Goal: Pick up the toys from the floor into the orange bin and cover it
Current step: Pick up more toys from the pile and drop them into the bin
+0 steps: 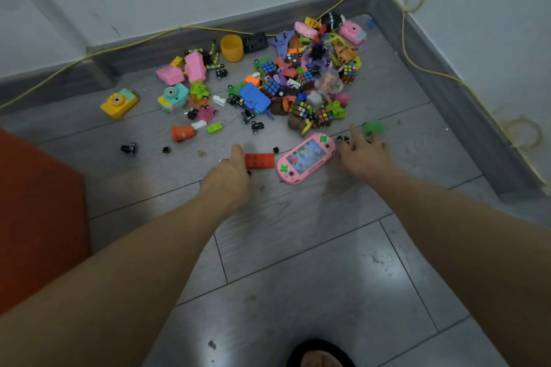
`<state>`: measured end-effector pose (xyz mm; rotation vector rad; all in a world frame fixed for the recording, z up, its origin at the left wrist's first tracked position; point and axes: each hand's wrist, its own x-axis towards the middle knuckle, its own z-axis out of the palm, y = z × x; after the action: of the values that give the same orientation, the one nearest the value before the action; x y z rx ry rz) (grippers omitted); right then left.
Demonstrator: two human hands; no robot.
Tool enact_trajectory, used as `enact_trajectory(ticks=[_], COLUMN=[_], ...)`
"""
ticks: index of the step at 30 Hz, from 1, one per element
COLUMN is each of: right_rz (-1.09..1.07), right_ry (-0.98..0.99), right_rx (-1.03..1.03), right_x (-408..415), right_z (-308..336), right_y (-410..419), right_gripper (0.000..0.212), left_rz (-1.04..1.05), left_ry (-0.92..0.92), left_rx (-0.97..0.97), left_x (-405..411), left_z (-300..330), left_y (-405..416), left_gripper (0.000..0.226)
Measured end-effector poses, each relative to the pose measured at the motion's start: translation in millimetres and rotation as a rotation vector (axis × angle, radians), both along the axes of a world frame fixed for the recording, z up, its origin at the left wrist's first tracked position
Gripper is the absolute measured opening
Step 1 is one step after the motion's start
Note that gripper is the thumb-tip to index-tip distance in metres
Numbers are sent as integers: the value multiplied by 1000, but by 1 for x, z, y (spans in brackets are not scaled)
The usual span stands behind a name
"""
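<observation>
Your left hand (229, 170) was at the left end of the red brick (259, 160), fingers curled down at it, though whether they already gripped it I cannot tell. Your right hand (362, 147) hovered just right of the pink handheld game (307, 158), fingers loosely spread and holding nothing. The brick lay just left of the game; the main toy pile (304, 80) was beyond the game, toward the wall corner. The orange bin (35, 211) stood well left of the game, at the frame edge; no lid was visible. To do this step well, I think you should close firmly on the brick, take the game by its long edges, and carry both to the bin together.
</observation>
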<state>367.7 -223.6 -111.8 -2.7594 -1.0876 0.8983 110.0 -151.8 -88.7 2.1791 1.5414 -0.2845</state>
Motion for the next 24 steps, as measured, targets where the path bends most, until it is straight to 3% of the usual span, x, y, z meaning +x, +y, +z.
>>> enact_trajectory(ticks=[4,7,11,19,24], right_rz=[-37,35,109,93,109], right_ry=[35,-2,8,-158,-201], right_rx=[47,193,232,309,374], right_x=[-13,-32,-57,-82,-87], right_z=[-1,3,-3,-13,-17], right_y=[5,10,13,3,-12], right_gripper=[57,49,46,51,42], left_rz=[3,10,-77,-194,-182], left_ry=[79,16,-14,71,36], left_rx=[-10,-37,-75,-55,-63], left_x=[-7,-6,-1,11,8], left_z=[-3,-9,-16,-18,-23], left_y=[15,22,29,18,10], left_gripper=[42,39,48,41,39])
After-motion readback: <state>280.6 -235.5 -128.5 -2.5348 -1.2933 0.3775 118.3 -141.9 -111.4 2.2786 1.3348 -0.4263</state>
